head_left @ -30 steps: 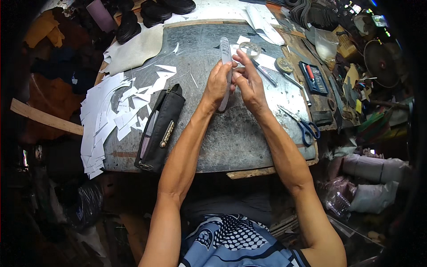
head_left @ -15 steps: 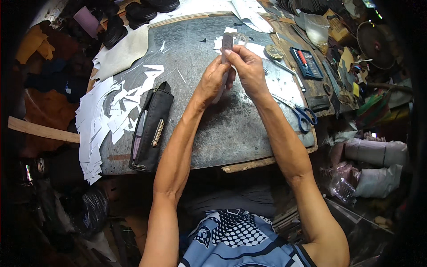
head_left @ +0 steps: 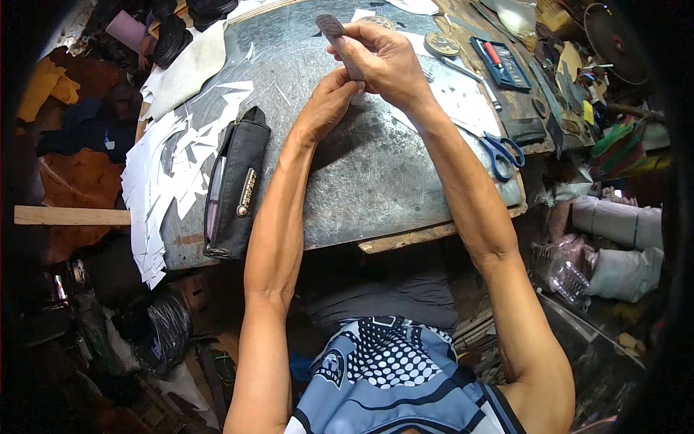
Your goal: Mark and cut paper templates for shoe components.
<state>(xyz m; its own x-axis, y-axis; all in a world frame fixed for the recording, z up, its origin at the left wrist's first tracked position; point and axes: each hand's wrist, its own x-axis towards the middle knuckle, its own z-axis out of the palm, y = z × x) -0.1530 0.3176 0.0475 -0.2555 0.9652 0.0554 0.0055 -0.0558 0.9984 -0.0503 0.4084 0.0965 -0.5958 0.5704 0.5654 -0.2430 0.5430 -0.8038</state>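
Note:
Both hands are raised over the far middle of the metal-topped table. Between them stands a narrow, flat, dark grey strip with a rounded top end, tilted to the left; I cannot make out its kind. My right hand wraps round its middle, thumb along the face. Below it, my left hand pinches the strip's lower end between thumb and fingers. The fingers hide part of the strip. Left of my left forearm lies a long black zip pouch. Blue-handled scissors rest near the right edge.
Cut white paper scraps cover the table's left side, with a pale sheet of material behind them. At the right are a round tin and a blue tool case. Wrapped bundles sit beyond the right edge.
The strip has gone from nearly upright to leaning left. My right hand has turned over it, and my left hand sits lower on it. The whole view has shifted slightly.

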